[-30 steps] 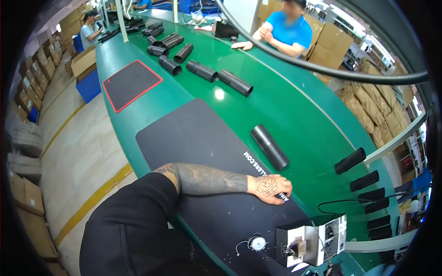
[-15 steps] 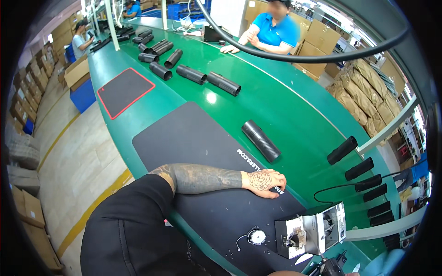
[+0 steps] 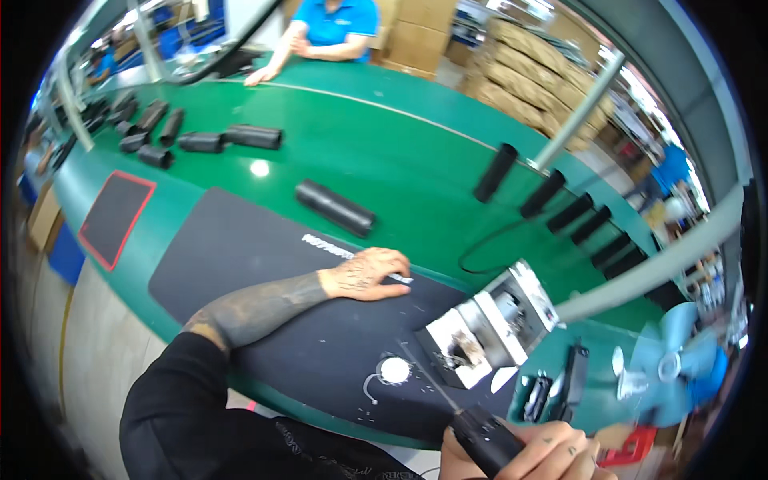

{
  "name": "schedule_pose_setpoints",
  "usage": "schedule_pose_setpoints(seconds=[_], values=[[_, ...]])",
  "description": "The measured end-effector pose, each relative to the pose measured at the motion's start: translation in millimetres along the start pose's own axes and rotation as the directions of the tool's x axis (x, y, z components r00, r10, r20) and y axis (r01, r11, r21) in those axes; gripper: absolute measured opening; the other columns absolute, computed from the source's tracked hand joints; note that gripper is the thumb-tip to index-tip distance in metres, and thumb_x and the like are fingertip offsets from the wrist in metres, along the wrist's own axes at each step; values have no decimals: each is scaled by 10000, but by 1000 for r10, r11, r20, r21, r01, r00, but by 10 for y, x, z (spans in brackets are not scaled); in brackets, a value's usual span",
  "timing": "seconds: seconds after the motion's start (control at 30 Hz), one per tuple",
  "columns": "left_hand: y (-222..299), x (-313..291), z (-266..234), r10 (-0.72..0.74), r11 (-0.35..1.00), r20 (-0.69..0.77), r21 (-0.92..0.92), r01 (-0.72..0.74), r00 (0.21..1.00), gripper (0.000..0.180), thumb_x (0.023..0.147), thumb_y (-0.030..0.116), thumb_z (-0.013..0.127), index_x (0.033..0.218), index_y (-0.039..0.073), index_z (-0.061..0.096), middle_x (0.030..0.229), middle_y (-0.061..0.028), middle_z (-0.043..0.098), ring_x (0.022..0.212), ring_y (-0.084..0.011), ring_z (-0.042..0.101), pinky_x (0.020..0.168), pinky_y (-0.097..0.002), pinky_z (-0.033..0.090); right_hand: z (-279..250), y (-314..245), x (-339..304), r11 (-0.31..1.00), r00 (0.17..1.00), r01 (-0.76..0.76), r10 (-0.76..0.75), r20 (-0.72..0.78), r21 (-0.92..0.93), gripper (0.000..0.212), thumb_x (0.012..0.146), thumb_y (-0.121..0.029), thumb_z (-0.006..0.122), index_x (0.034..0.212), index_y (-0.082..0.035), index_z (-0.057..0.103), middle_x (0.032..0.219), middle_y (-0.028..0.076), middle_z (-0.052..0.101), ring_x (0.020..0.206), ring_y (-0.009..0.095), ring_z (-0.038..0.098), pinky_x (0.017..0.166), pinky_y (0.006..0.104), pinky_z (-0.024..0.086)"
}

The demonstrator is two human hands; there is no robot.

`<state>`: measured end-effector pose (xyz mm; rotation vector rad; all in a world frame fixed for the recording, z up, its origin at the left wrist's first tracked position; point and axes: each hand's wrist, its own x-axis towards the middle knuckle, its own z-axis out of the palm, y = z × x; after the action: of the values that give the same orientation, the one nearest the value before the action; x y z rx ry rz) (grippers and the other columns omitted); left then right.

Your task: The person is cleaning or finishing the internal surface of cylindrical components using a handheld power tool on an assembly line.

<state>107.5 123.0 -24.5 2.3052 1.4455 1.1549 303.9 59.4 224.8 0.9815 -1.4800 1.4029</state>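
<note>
My left hand point(image 3: 368, 274) rests on the dark grey mat point(image 3: 232, 248) with its fingers apart and nothing in them. At the lower right, my right hand point(image 3: 552, 452) is wrapped round a black electric screwdriver point(image 3: 486, 440). Its long thin shaft points up and left over the mat. Left of the shaft lies a small round part point(image 3: 394, 370) with a white face and a thin wire; tiny bits are scattered around it. A boxy silver-and-black bench device point(image 3: 488, 324), which looks like a screw feeder, stands right of the shaft.
A black ribbed tube point(image 3: 334, 208) lies beyond the mat. Several similar tubes point(image 3: 254, 136) are at the far left, and a row of black cylinders point(image 3: 544, 194) stands at right. A blue fan point(image 3: 670, 366) is near a grey post. Across the table, a person point(image 3: 336, 32) wears blue.
The view has swung to the right. My right hand and most of the screwdriver have come into view from the lower edge. My left hand still rests on the mat.
</note>
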Motion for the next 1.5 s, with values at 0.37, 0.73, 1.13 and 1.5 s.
schedule_pose_setpoints(seconds=[0.37, 0.73, 1.13, 1.5], values=[[85, 228, 293, -82, 996, 102, -22, 85, 991, 229, 846, 243, 696, 1007, 102, 613, 1137, -43, 594, 1045, -213, 577, 938, -338, 415, -431, -876, -554, 990, 975, 131, -138, 176, 54, 184, 912, -101, 480, 762, -139, 580, 685, 44, 564, 518, 154, 489, 514, 319, 457], [163, 326, 475, -92, 996, 99, 6, 92, 991, 220, 827, 211, 684, 1008, 115, 603, 1165, -42, 580, 1048, -205, 573, 937, -335, 411, -285, -959, -689, 992, 974, 117, -122, 190, 38, 190, 886, -111, 491, 731, -168, 585, 709, 25, 528, 575, 155, 468, 539, 334, 446], [154, 354, 537, -109, 994, 100, 35, 106, 989, 237, 804, 166, 696, 1012, 104, 601, 1165, -52, 580, 1056, -211, 571, 944, -339, 419, -452, -1031, -787, 983, 978, 108, -132, 160, 145, 173, 864, -93, 509, 731, -167, 592, 715, 20, 515, 593, 162, 465, 551, 338, 449], [286, 285, 350, -79, 996, 103, 54, 73, 992, 230, 823, 182, 694, 1022, 110, 602, 1144, -35, 584, 1040, -205, 578, 930, -330, 428, -445, -915, -289, 962, 953, 79, -150, 263, 262, 173, 844, -60, 521, 724, -159, 597, 724, 20, 505, 600, 165, 458, 549, 336, 448]])
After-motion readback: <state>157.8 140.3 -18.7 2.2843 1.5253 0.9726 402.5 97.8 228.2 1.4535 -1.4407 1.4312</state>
